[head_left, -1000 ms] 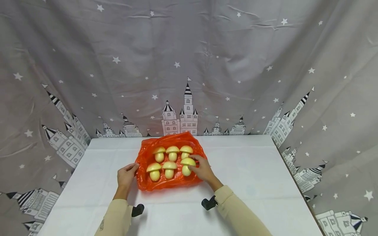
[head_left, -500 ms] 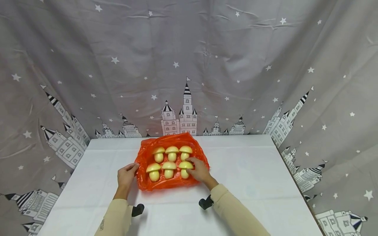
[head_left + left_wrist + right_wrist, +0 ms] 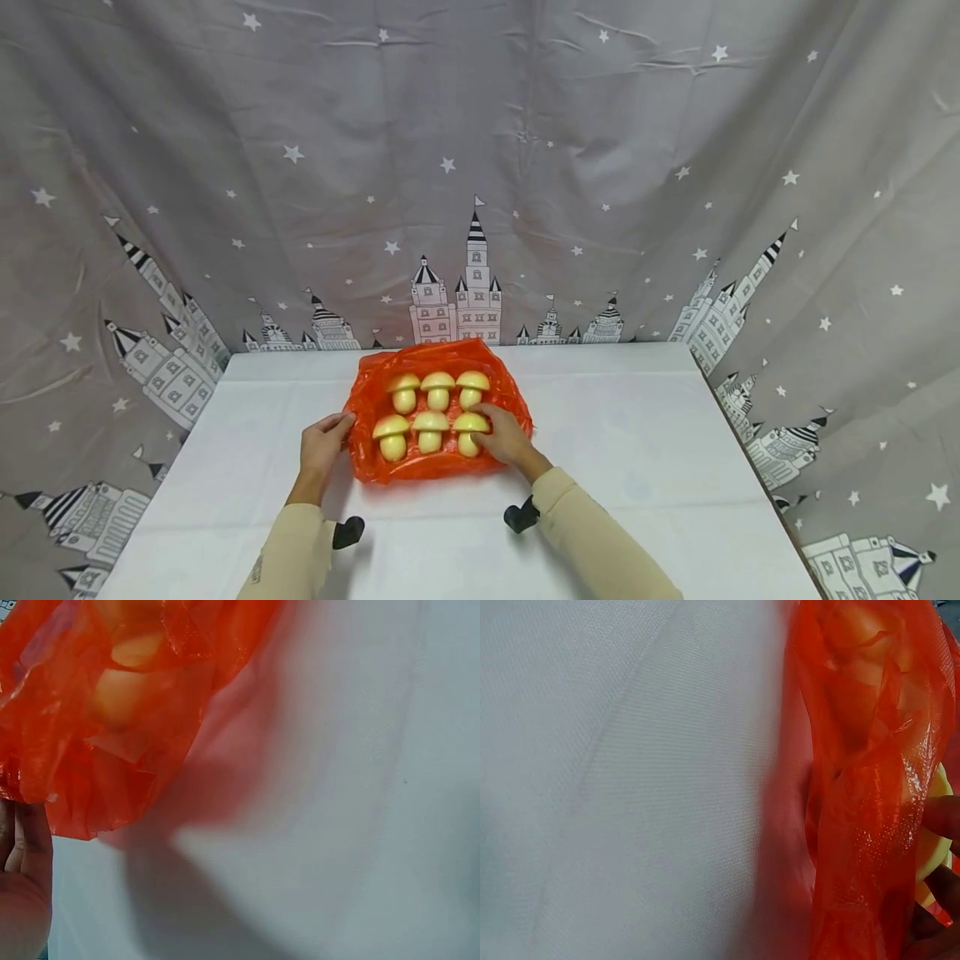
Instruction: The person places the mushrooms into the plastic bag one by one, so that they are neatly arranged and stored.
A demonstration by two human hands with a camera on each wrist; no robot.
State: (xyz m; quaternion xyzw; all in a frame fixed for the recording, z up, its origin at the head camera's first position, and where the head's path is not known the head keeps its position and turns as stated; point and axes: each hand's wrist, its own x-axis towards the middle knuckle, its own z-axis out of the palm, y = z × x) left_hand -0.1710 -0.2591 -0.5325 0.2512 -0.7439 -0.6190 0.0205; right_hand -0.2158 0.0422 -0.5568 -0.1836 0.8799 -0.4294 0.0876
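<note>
A red plastic bag (image 3: pixel 401 472) lies spread open, with several pale yellow toy mushrooms set inside it in two rows. My left hand (image 3: pixel 321 450) pinches the bag's left edge; in the left wrist view, the bag's edge meets the fingertips of that hand (image 3: pixel 28 885). At the right end of the front row, my right hand (image 3: pixel 512 437) reaches in and holds a mushroom (image 3: pixel 468 427) by its right side. In the right wrist view, thumb and fingers grip this mushroom (image 3: pixel 934 851), partly hidden behind the bag's wall.
White cloth covers the table (image 3: pixel 637 450). Behind it hangs a grey curtain (image 3: pixel 630 150) printed with stars and castles. Black wrist pieces (image 3: pixel 521 517) stick out below both sleeves.
My right hand has brought its mushroom slightly left and nearer, into line with the front row. The left hand keeps its place at the bag's edge.
</note>
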